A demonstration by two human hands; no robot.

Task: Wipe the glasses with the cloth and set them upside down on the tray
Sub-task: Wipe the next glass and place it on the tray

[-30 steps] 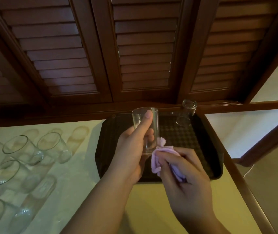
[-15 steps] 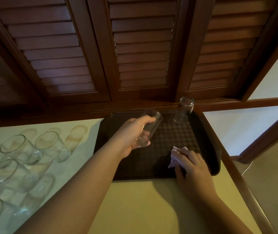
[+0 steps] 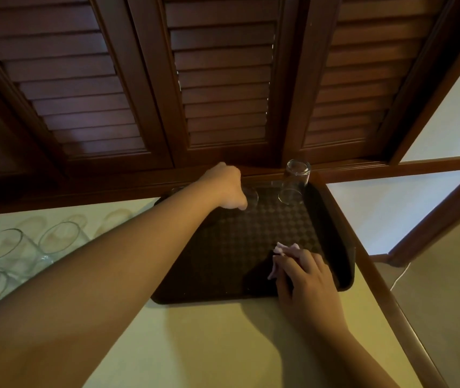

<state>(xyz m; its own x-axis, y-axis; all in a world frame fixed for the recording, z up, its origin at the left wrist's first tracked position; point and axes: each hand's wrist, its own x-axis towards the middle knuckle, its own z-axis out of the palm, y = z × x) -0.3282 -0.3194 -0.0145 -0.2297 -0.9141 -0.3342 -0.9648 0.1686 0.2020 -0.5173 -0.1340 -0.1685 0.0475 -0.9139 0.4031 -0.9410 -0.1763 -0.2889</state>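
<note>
My left hand (image 3: 227, 186) reaches to the far side of the dark patterned tray (image 3: 346, 264) and grips a clear glass (image 3: 252, 198), mostly hidden under my fingers, with its rim down at the tray's surface. Just to its right another glass (image 3: 294, 182) stands upside down in the tray's far right corner. My right hand (image 3: 304, 275) rests on the tray's near right part, closed on a bunched pink cloth (image 3: 284, 252).
Several clear glasses (image 3: 24, 247) stand upright on the pale counter (image 3: 209, 345) to the left of the tray. Dark louvred wooden shutters (image 3: 223, 79) rise right behind the tray. The counter's wooden edge (image 3: 391, 298) runs down the right, with floor beyond it.
My left hand carried the glass away from the cloth to the tray's far side and turned it rim down. My right hand lowered the cloth onto the tray.
</note>
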